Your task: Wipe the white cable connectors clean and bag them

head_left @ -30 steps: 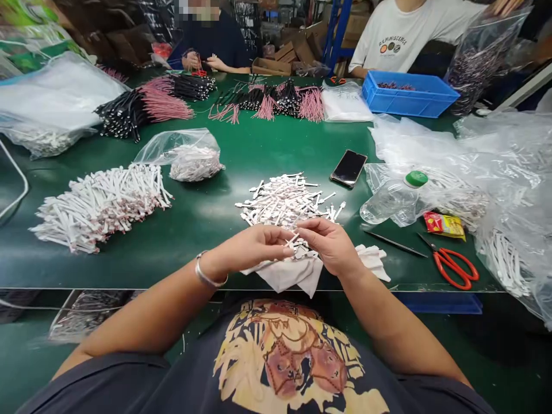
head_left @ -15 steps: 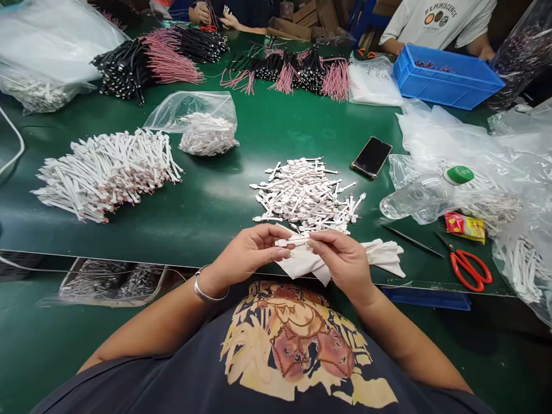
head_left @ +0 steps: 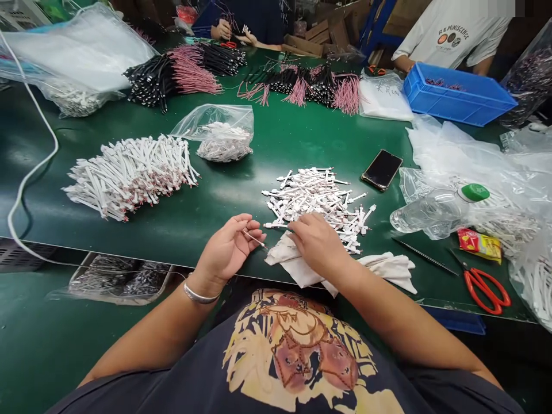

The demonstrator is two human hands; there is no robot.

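Note:
My left hand (head_left: pixel 228 248) is palm up near the table's front edge, its thumb and fingers closed on a thin white cable piece (head_left: pixel 255 238) that points to the right. My right hand (head_left: pixel 317 241) is palm down at the front left of a loose pile of short white cable pieces (head_left: pixel 319 192). Its fingertips bend down by a piece at the pile's edge; whether they grip it is hidden. Beneath this hand lies a crumpled white cloth (head_left: pixel 297 267), and a white glove-like cloth (head_left: pixel 390 269) is to its right.
A larger white cable stack (head_left: pixel 133 175) and a part-filled clear bag (head_left: pixel 226 141) are at left. Phone (head_left: pixel 382 169), bottle (head_left: pixel 431 210), tweezers (head_left: pixel 425 256) and red-handled scissors (head_left: pixel 485 290) lie at right. Beyond are black and pink wire bundles (head_left: pixel 196 69), a blue bin (head_left: pixel 459 95) and two people.
My hands have moved apart. The left has gone left with a cable piece; the right has turned palm down and reached to the pile. The whole view has shifted slightly.

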